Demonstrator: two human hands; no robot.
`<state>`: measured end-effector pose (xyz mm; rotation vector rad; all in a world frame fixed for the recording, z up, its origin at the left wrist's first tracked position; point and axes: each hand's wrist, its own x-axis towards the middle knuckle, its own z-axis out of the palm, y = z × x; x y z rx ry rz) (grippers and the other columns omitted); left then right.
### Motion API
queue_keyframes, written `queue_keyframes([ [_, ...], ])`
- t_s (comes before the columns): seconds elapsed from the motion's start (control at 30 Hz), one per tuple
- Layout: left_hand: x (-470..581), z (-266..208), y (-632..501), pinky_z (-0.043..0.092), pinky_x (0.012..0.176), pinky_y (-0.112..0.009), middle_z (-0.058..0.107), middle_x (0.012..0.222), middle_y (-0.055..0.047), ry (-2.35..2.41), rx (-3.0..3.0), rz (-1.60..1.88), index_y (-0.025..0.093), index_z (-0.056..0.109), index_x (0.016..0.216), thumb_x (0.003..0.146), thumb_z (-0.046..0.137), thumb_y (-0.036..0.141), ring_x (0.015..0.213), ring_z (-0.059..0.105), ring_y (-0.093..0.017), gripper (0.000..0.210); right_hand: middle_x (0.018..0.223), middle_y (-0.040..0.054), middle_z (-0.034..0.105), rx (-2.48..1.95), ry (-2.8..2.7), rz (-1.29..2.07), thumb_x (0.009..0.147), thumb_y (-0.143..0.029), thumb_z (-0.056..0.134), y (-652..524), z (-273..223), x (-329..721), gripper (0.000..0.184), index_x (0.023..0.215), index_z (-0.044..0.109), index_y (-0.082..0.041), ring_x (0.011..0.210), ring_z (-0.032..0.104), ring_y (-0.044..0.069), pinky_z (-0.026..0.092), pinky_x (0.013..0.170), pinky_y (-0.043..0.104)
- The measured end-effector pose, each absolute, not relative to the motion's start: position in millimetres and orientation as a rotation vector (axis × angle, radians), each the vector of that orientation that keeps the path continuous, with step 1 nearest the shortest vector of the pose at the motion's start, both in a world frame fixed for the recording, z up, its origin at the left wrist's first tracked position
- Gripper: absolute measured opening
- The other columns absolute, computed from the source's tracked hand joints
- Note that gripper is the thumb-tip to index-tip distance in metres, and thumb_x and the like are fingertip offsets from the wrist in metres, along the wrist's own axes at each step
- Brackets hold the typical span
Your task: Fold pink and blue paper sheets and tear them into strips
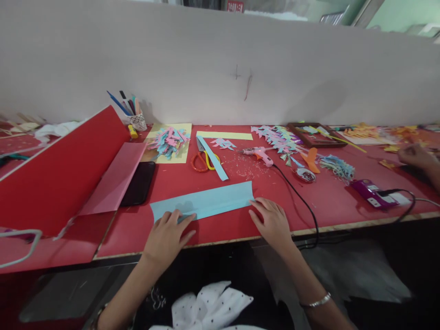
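Observing from beside the tabletop (333, 201), I am noting a person working on a sheet of light blue paper (206, 199), which is lying near the front edge, directly before them. The left hand (167, 236) is resting bent fingers on the paper's near side, toward its left end; the right hand (273, 224) is touching the near right corner, thumb held apart from the forefinger. Neither hand is clenching; whether either is pinching the paper, I cannot tell.

A lengthwise line is running along the near side. In my judgement, the step in hand is turning up or creasing that edge. The next move is calling for both hands to be keeping the edge even while pressure is travelling along the fold; uneven pressure would be risking a skewed crease.

Beyond the paper, a narrow blue strip (217, 166) is lying partly over the scissors (199, 162), and a pink glue gun (264, 156) is resting to their right.

As to writing: a red sign (235, 6) above the partition (192, 59) is carrying pale characters, too blurred for reading. The black phone (138, 183) and the purple socket box (362, 189) are showing no legible brand. A pale mark (157, 299) on the dark clothing is proving undecipherable.
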<state>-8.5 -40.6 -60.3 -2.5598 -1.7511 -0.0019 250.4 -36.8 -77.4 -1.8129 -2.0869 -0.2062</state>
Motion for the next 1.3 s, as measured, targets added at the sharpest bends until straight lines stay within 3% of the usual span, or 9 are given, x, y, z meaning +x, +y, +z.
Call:
queue_keyframes([
  [0.1,-14,-57,-24,0.044,0.069,-0.03,0.06,0.087,-0.004,-1.522,-2.715,0.023,0.024,0.06,0.099,0.082,0.042,0.016,0.08,0.056,-0.018,0.026,0.099,0.0092,0.059,-1.788,-2.152,-0.248,0.081,-0.028,0.044,-31,-72,242,0.024,0.094,0.061,-0.018,0.094,0.051,0.023,0.027,0.091,0.046],
  [0.2,-12,-57,-14,0.044,0.07,-0.03,0.062,0.084,-0.004,-1.31,-2.765,0.045,0.019,0.061,0.086,0.081,0.041,0.01,0.079,0.058,-0.018,0.023,0.103,0.009,0.057,-1.603,-2.349,-0.151,0.08,-0.027,0.049,-25,-68,220,0.024,0.1,0.058,-0.019,0.096,0.049,0.022,0.03,0.089,0.044],
  [0.3,-6,-59,-10,0.045,0.068,-0.03,0.063,0.08,-0.004,-1.305,-2.746,-0.016,0.017,0.06,0.08,0.08,0.049,0.021,0.077,0.059,-0.019,0.012,0.1,0.0063,0.058,-1.398,-2.591,0.019,0.08,-0.022,0.049,-17,-66,195,0.021,0.099,0.058,-0.02,0.092,0.05,0.019,0.039,0.078,0.031],
  [0.4,-1,-60,-9,0.046,0.069,-0.03,0.062,0.086,-0.005,-1.38,-2.766,-0.105,0.017,0.058,0.084,0.074,0.057,0.028,0.08,0.058,-0.019,0.015,0.09,0.004,0.059,-1.358,-2.697,0.033,0.082,-0.019,0.047,-8,-66,180,0.015,0.091,0.059,-0.02,0.086,0.051,0.018,0.039,0.07,0.028],
  [0.6,7,-59,-6,0.046,0.07,-0.031,0.06,0.085,-0.005,-1.458,-2.833,-0.052,0.016,0.056,0.085,0.076,0.053,0.016,0.084,0.057,-0.02,0.01,0.085,0.0041,0.057,-1.35,-2.732,0.112,0.083,-0.016,0.045,-2,-59,175,0.013,0.088,0.057,-0.016,0.081,0.051,0.016,0.037,0.069,0.026],
  [0.7,9,-62,-3,0.045,0.075,-0.032,0.059,0.092,-0.006,-1.427,-2.895,-0.204,0.016,0.053,0.09,0.074,0.054,0.015,0.09,0.055,-0.02,0.016,0.085,0.0052,0.057,-1.336,-2.733,0.111,0.081,-0.021,0.047,-4,-57,170,0.012,0.084,0.056,-0.015,0.082,0.05,0.017,0.036,0.071,0.028],
  [0.83,8,-69,-1,0.044,0.066,-0.029,0.058,0.077,-0.002,-1.413,-2.991,-0.351,0.017,0.051,0.076,0.078,0.048,0.016,0.075,0.055,-0.017,0.004,0.082,0.006,0.058,-1.307,-2.789,0.058,0.08,-0.02,0.043,-5,-61,164,0.014,0.083,0.056,-0.014,0.079,0.051,0.018,0.034,0.068,0.029],
  [1.03,5,-71,3,0.037,0.058,-0.023,0.052,0.066,0.002,-1.45,-3.113,-0.485,0.018,0.047,0.064,0.078,0.045,0.014,0.063,0.048,-0.013,0.015,0.079,0.0047,0.059,-1.191,-2.914,0.07,0.079,-0.017,0.042,-1,-61,170,0.016,0.082,0.058,-0.016,0.078,0.051,0.016,0.031,0.061,0.027],
  [1.3,2,-69,8,0.031,0.054,-0.022,0.047,0.06,0.003,-1.466,-3.214,-0.493,0.018,0.044,0.059,0.081,0.042,0.027,0.058,0.043,-0.011,0.024,0.075,0.0025,0.058,-1.063,-3.026,0.07,0.076,-0.016,0.046,9,-56,199,0.013,0.074,0.059,-0.017,0.073,0.048,0.014,0.029,0.062,0.026],
])
